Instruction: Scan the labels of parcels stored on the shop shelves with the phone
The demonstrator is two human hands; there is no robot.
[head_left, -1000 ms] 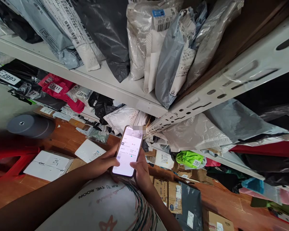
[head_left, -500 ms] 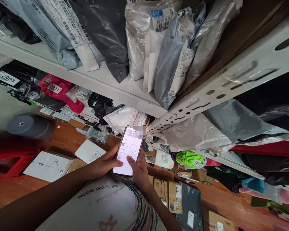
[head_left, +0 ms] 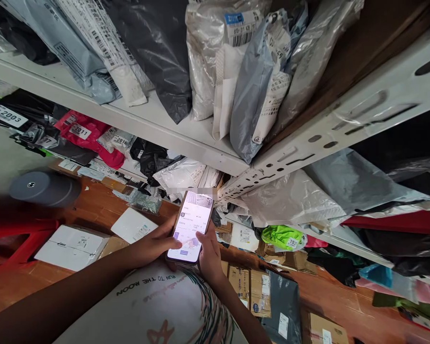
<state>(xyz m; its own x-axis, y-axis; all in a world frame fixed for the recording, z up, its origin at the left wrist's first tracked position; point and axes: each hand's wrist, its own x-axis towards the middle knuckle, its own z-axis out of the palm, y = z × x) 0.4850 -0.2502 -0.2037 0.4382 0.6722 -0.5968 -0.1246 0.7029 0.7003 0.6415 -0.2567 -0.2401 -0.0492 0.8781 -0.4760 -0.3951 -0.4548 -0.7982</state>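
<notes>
A smartphone (head_left: 189, 227) with a lit screen is held upright in front of my body, between both hands. My left hand (head_left: 164, 241) grips its left edge, with the thumb lying over the lower left of the screen. From the other side my right hand (head_left: 210, 248) wraps the right edge, its thumb at the screen's right side. The fingers behind the phone are hidden. Close beyond the phone's top lies a white plastic parcel (head_left: 181, 173) on a low shelf.
A white shelf (head_left: 157, 125) full of bagged parcels runs overhead, joined to a slotted metal post (head_left: 283, 155). White boxes (head_left: 71, 247), cartons (head_left: 261, 289) and a dark grey parcel (head_left: 282, 306) lie on the floor. A red stool (head_left: 28, 243) and a grey bin (head_left: 45, 188) stand left.
My right thumb has moved from the middle of the screen toward its right edge. The lower part of the screen now shows different content. Both hands keep their hold.
</notes>
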